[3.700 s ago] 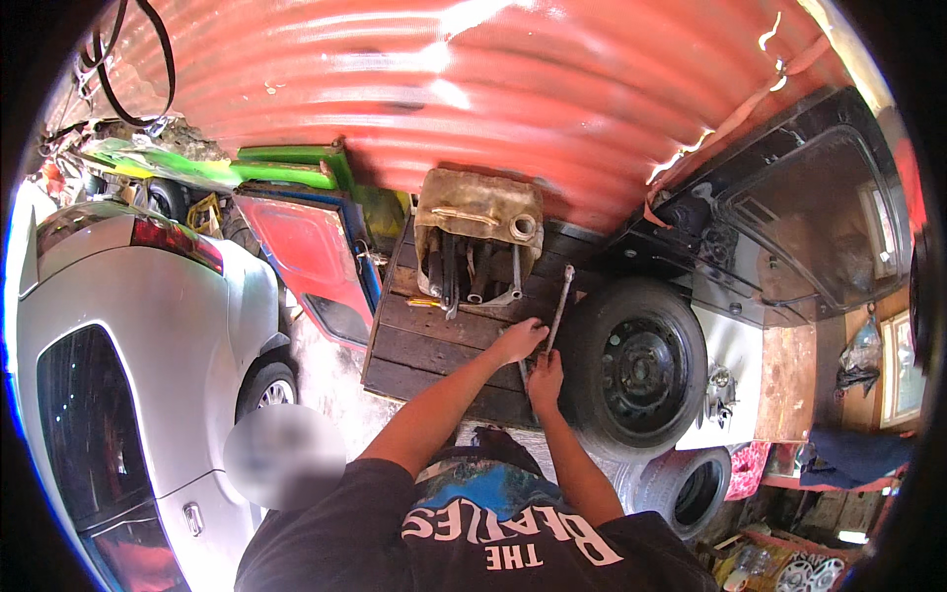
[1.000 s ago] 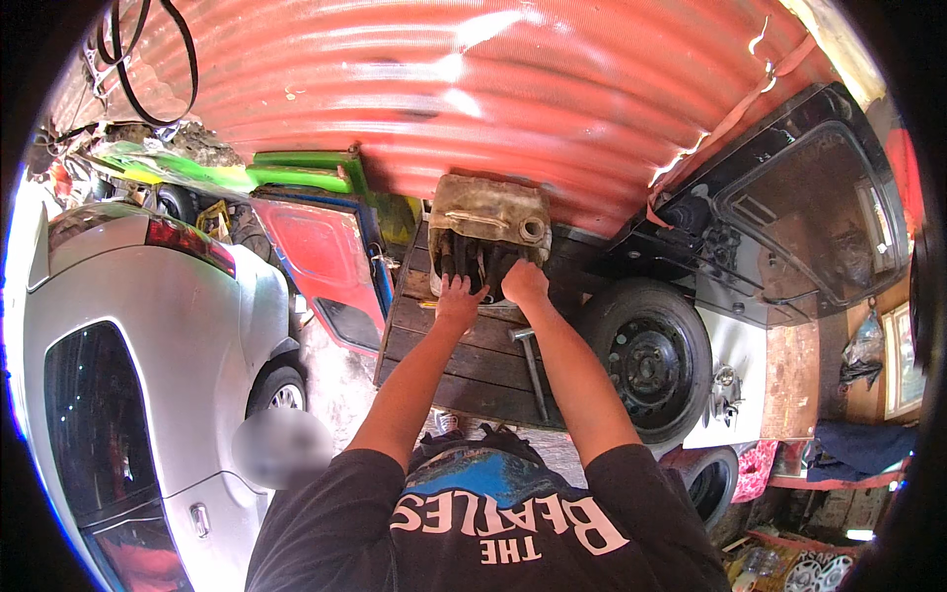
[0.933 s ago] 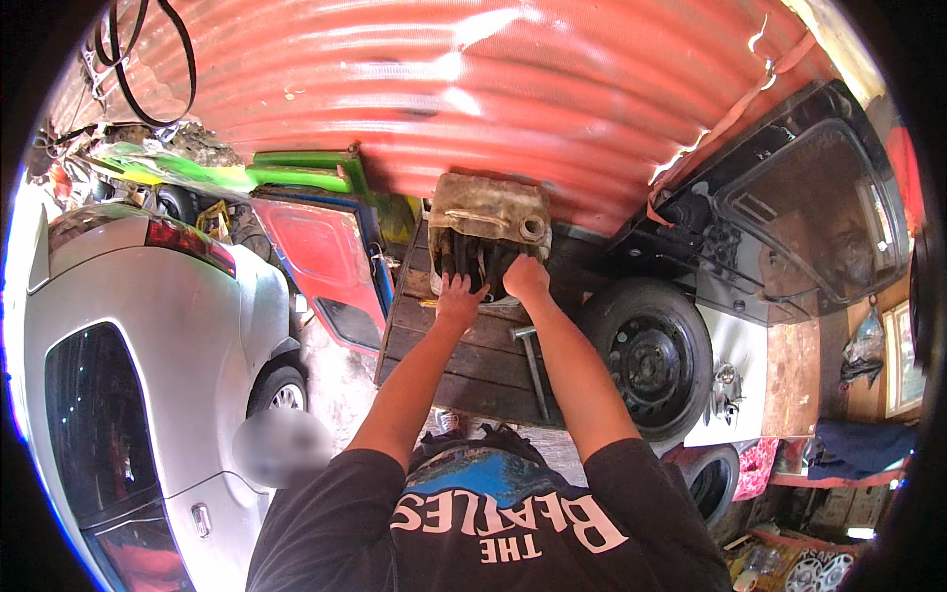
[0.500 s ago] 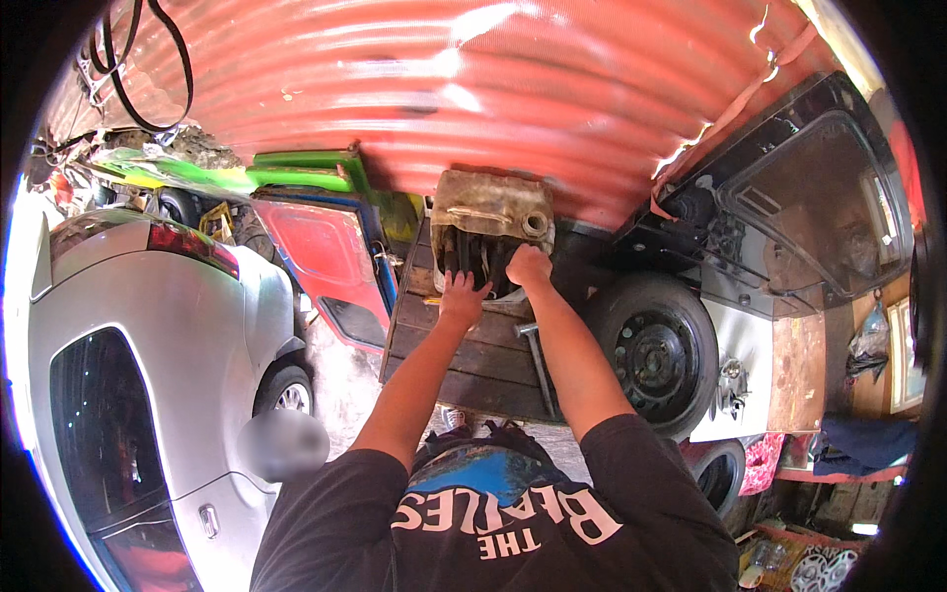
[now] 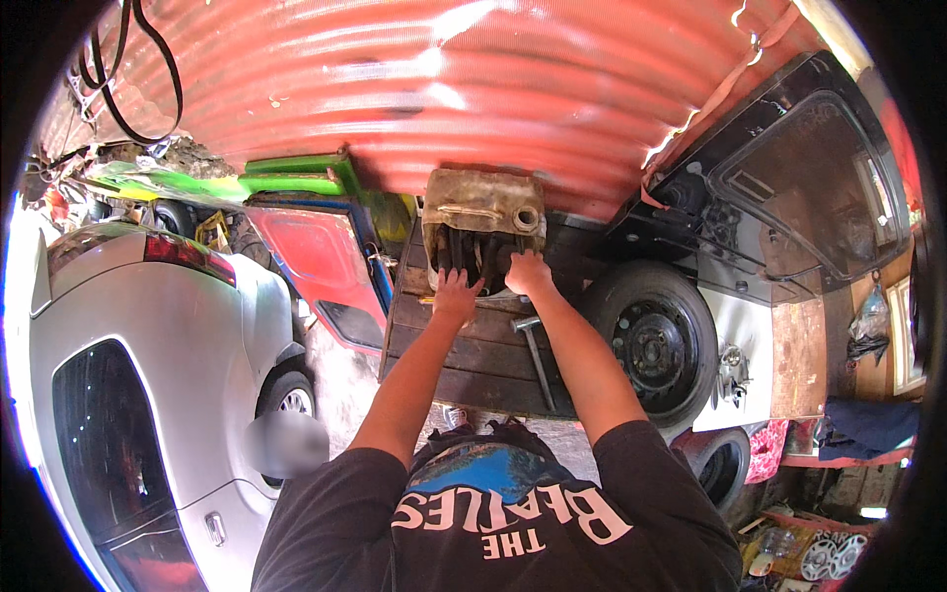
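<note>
A worn, dirty beige plastic jug with one side cut away lies on a dark wooden table by the wall. Dark, long items fill its opening; their kind is too hard to tell. At the left of the opening, my left hand rests with its fingers spread onto the near edge. My right hand is curled closed at the right side of the opening, and whatever lies inside its fingers is hidden. A hammer lies on the planks below my right forearm.
Right of the table a wheel with a tyre leans near a black vehicle hatch. A red panel and a green panel stand at the left. A silver car fills the left side, and red corrugated sheeting rises behind.
My right hand has shifted slightly down and left, still curled at the jug's opening. My left hand stays at the near edge with little change. The view has shifted slightly.
</note>
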### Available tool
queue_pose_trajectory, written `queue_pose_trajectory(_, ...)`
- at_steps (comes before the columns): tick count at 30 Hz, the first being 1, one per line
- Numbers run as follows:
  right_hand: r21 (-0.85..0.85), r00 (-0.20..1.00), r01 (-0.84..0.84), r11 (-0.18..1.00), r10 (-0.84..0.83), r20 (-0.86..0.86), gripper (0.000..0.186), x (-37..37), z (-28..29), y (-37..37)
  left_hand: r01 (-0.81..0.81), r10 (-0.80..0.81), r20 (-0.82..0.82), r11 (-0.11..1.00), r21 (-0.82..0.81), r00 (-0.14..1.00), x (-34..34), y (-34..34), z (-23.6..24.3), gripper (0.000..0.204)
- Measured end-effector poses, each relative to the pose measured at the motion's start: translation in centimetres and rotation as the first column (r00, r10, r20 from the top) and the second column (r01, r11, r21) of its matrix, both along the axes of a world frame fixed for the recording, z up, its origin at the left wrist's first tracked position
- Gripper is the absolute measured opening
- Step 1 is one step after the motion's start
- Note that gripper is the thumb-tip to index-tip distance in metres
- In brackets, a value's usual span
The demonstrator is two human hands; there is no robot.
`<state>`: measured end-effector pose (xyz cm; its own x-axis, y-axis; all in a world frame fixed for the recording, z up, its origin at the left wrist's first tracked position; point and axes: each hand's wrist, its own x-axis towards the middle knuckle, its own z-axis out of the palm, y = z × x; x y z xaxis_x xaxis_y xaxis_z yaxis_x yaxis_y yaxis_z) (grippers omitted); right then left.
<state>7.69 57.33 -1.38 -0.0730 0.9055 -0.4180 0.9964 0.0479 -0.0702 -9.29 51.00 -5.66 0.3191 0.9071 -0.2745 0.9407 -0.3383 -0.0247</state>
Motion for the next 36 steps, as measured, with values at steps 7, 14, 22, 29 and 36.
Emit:
queue_pose_trajectory(7,-0.033,0.994,0.039,0.999,-0.042,-0.102,0.053,-0.2,-0.2,-1.0,0.124,-0.116,-0.071,0.983,0.132,0.991,-0.5,-1.0,-0.3,0.064)
queue_pose_trajectory(14,-0.062,0.988,0.072,0.995,-0.080,-0.131,0.056,-1.6,-0.2,-1.0,0.090,-0.080,-0.078,0.987,0.136,0.994,-0.7,-0.6,-1.2,0.049)
queue_pose_trajectory(22,0.216,0.999,0.049,0.975,-0.049,-0.006,0.046,-2.2,-3.5,-1.3,0.087,-0.082,-0.035,0.983,0.159,0.996,-0.4,-0.8,-1.5,0.043)
queue_pose_trajectory(29,0.109,0.965,0.186,0.977,-0.161,-0.205,0.045,-5.0,-1.7,-0.5,0.061,-0.056,-0.053,0.994,0.092,0.997,-0.8,-1.0,-1.2,0.048)
queue_pose_trajectory(36,0.125,0.880,0.359,0.925,-0.291,-0.375,0.044,-6.9,-1.3,0.1,0.067,-0.068,0.014,0.997,0.048,0.998,-0.7,-0.5,-1.4,0.051)
